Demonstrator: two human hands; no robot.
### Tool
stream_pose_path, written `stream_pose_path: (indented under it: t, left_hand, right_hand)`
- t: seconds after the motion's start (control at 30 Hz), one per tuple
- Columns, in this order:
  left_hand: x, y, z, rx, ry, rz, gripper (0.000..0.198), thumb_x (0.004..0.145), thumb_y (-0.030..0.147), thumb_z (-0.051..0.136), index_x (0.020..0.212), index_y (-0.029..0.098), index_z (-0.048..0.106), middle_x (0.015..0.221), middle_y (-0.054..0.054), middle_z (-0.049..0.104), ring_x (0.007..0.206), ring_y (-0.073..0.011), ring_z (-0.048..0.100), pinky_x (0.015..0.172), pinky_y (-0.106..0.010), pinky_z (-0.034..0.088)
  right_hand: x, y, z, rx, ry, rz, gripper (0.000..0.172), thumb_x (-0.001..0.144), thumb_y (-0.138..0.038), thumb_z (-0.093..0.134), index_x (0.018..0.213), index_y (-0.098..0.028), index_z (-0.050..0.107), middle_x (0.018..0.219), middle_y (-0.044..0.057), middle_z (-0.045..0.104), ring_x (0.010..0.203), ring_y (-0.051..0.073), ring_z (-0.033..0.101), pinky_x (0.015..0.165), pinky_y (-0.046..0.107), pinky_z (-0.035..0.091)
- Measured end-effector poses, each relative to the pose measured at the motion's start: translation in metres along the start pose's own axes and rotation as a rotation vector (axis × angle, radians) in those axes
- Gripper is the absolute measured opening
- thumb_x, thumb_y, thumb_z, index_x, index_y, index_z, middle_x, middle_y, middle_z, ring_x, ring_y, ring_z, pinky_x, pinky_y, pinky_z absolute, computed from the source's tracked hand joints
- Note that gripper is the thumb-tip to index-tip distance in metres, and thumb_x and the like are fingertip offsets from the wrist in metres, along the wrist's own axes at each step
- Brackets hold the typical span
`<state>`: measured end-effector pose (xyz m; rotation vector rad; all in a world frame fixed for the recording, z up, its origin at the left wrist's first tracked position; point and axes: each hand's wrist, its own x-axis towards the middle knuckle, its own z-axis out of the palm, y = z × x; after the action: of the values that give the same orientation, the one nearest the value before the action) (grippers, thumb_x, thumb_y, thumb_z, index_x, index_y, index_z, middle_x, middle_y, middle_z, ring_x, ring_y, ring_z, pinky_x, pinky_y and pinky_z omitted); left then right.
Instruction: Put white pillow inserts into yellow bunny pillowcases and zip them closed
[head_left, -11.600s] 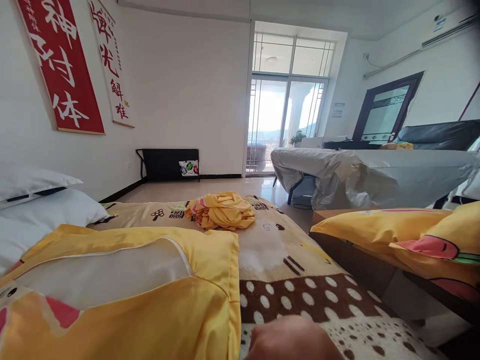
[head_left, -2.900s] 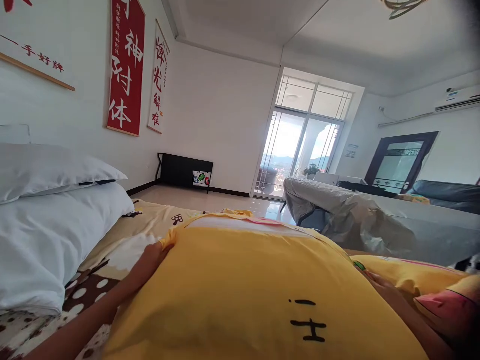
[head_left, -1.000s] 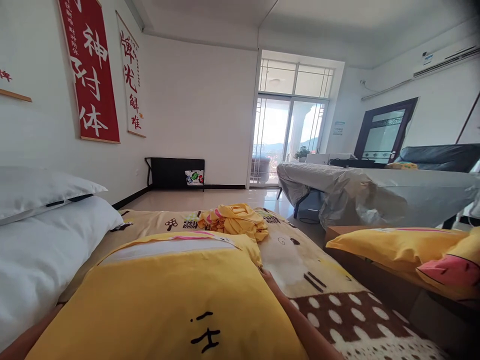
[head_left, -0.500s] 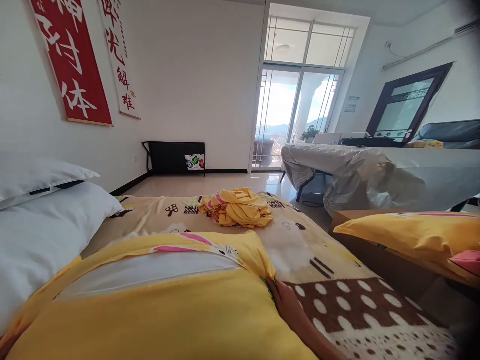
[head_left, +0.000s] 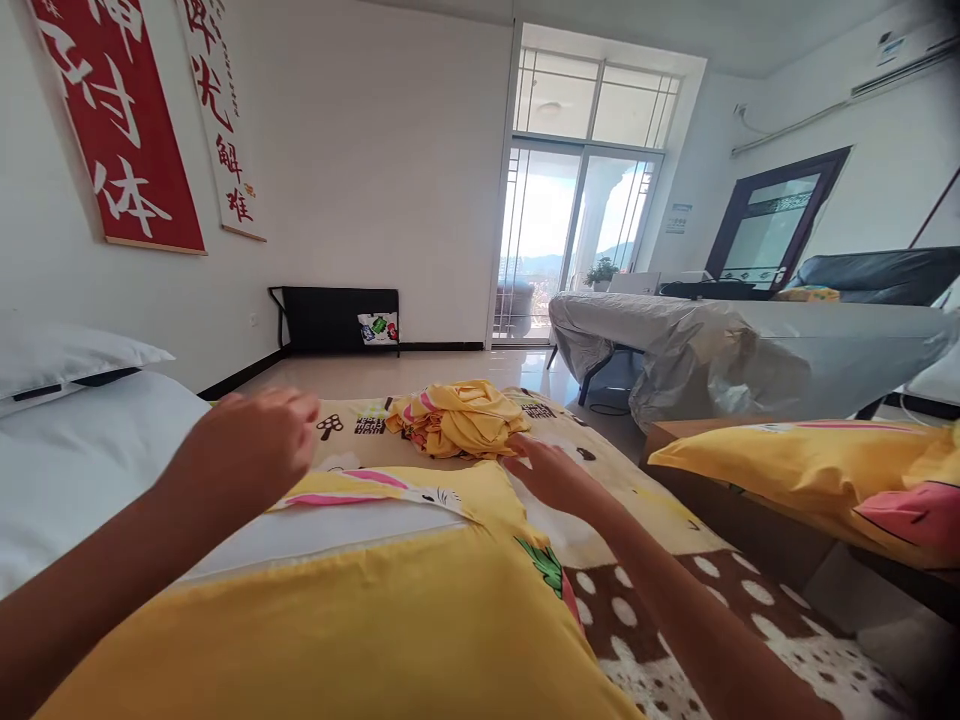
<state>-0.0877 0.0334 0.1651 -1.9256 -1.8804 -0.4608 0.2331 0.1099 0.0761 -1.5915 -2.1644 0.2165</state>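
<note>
A yellow pillowcase point(head_left: 390, 620) with a rabbit print and a green-leaved carrot lies in front of me, with a white pillow point(head_left: 337, 535) showing through its open side. My left hand point(head_left: 259, 440) is raised above the far left part of the pillowcase, its fingers bent and smeared by motion. My right hand point(head_left: 559, 482) is just past the far right corner of the pillowcase, fingers apart and holding nothing. Its fingertips are close to a crumpled yellow cloth bundle point(head_left: 469, 420); whether they touch it, I cannot tell.
Under everything spreads a patterned blanket point(head_left: 600, 600). White pillows point(head_left: 67, 430) are stacked at the left. A yellow-cased pillow point(head_left: 795, 460) rests on a cardboard box point(head_left: 675, 432) at the right. Behind it stands a plastic-covered table point(head_left: 825, 350).
My right hand has let go of the pillowcase edge and moved forward toward the bundle. My left hand has come up into view from the lower left. The view has turned slightly right.
</note>
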Motion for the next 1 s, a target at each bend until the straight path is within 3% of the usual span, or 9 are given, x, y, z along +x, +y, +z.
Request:
stream_pose_path:
  t: [0.03, 0.1, 0.2, 0.33, 0.4, 0.57, 0.7, 0.87, 1.0]
  left_hand:
    - [0.016, 0.026, -0.001, 0.107, -0.035, 0.113, 0.021, 0.081, 0.016, 0.039, 0.077, 0.016, 0.059, 0.077, -0.006, 0.059, 0.084, -0.0220, 0.060, 0.082, -0.038, 0.041]
    - [0.043, 0.079, 0.010, 0.061, -0.055, 0.255, 0.025, 0.078, 0.008, 0.039, 0.089, 0.011, 0.061, 0.087, -0.009, 0.064, 0.089, -0.0214, 0.061, 0.086, -0.038, 0.039]
    - [0.050, 0.135, 0.062, -0.015, -0.110, 0.340, 0.033, 0.087, 0.010, 0.032, 0.103, 0.010, 0.061, 0.100, -0.011, 0.067, 0.095, -0.0194, 0.062, 0.088, -0.033, 0.040]
    - [0.005, 0.151, 0.153, -0.063, -0.292, 0.391, 0.033, 0.087, 0.013, 0.040, 0.112, 0.010, 0.061, 0.114, -0.015, 0.066, 0.109, -0.0232, 0.060, 0.088, -0.031, 0.044]
    - [-0.014, 0.148, 0.177, -0.081, -0.342, 0.404, 0.037, 0.091, 0.016, 0.033, 0.117, 0.011, 0.060, 0.120, -0.017, 0.063, 0.115, -0.0257, 0.057, 0.094, -0.037, 0.043]
    - [-0.016, 0.150, 0.175, -0.091, -0.432, 0.426, 0.040, 0.091, 0.016, 0.029, 0.117, 0.010, 0.059, 0.125, -0.019, 0.060, 0.120, -0.0302, 0.052, 0.096, -0.048, 0.040]
    - [-0.013, 0.152, 0.169, -0.093, -0.421, 0.399, 0.039, 0.090, 0.016, 0.031, 0.118, 0.011, 0.058, 0.122, -0.018, 0.061, 0.119, -0.0298, 0.053, 0.097, -0.049, 0.040]
    - [-0.015, 0.145, 0.164, -0.204, -0.408, 0.331, 0.038, 0.089, 0.015, 0.029, 0.111, 0.013, 0.060, 0.116, -0.015, 0.065, 0.112, -0.0290, 0.057, 0.095, -0.048, 0.041]
    - [-0.006, 0.132, 0.158, -0.515, -0.405, 0.118, 0.042, 0.087, 0.015, 0.031, 0.123, 0.015, 0.054, 0.121, -0.014, 0.064, 0.114, -0.0256, 0.058, 0.096, -0.040, 0.042]
  right_hand:
    - [0.013, -0.017, 0.000, 0.007, 0.007, -0.019, 0.032, 0.088, -0.029, 0.042, 0.113, -0.018, 0.060, 0.117, 0.011, 0.064, 0.109, 0.028, 0.057, 0.088, 0.035, 0.040]
    - [0.033, -0.043, 0.014, 0.017, 0.023, -0.014, 0.034, 0.089, -0.026, 0.040, 0.117, -0.016, 0.058, 0.121, 0.012, 0.062, 0.113, 0.028, 0.054, 0.093, 0.037, 0.038]
    - [0.042, -0.048, 0.064, 0.042, 0.020, 0.044, 0.036, 0.092, -0.025, 0.035, 0.118, -0.013, 0.057, 0.124, 0.017, 0.060, 0.118, 0.031, 0.051, 0.099, 0.044, 0.033]
    - [0.029, -0.005, 0.132, 0.138, -0.115, 0.094, 0.037, 0.095, -0.029, 0.033, 0.111, -0.017, 0.064, 0.123, 0.011, 0.063, 0.120, 0.026, 0.052, 0.101, 0.041, 0.034]
    - [0.023, 0.025, 0.149, 0.182, -0.151, 0.124, 0.039, 0.095, -0.037, 0.034, 0.117, -0.020, 0.062, 0.130, 0.008, 0.059, 0.127, 0.024, 0.047, 0.106, 0.042, 0.029]
    - [0.018, 0.083, 0.152, 0.250, -0.196, 0.214, 0.048, 0.097, -0.040, 0.028, 0.135, -0.019, 0.051, 0.142, 0.007, 0.049, 0.130, 0.018, 0.045, 0.106, 0.032, 0.032]
    - [0.017, 0.088, 0.132, 0.223, -0.152, 0.266, 0.042, 0.095, -0.035, 0.036, 0.124, -0.016, 0.060, 0.127, 0.011, 0.062, 0.118, 0.022, 0.057, 0.097, 0.032, 0.040]
    - [0.001, 0.036, 0.080, 0.149, 0.012, 0.249, 0.041, 0.094, -0.031, 0.038, 0.126, -0.014, 0.057, 0.119, 0.015, 0.065, 0.114, 0.026, 0.058, 0.098, 0.038, 0.038]
    - [-0.022, -0.030, 0.078, 0.240, 0.138, 0.015, 0.039, 0.095, -0.032, 0.038, 0.127, -0.017, 0.054, 0.128, 0.011, 0.061, 0.121, 0.023, 0.053, 0.101, 0.038, 0.037]
